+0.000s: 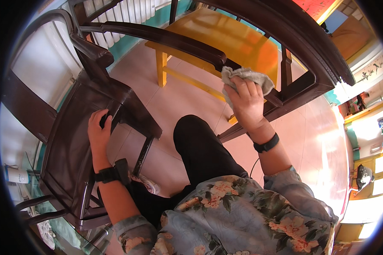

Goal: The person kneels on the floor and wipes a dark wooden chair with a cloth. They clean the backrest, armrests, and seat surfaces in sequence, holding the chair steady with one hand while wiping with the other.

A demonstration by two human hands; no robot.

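Note:
My right hand holds a crumpled grey cloth against the dark wooden frame at the right, just below the end of a curved wooden rail. At the left, my left hand rests on the front edge of a dark brown wooden chair's seat, thumb and fingers apart, with no loose thing seen in it. The chair's curved armrest rises above the seat. Both wrists wear black bands.
A yellow wooden table stands beyond the dark rail. A white radiator is along the wall at the upper left. My bent knee is between the chair and the dark frame. Glass-topped furniture stands at the lower left.

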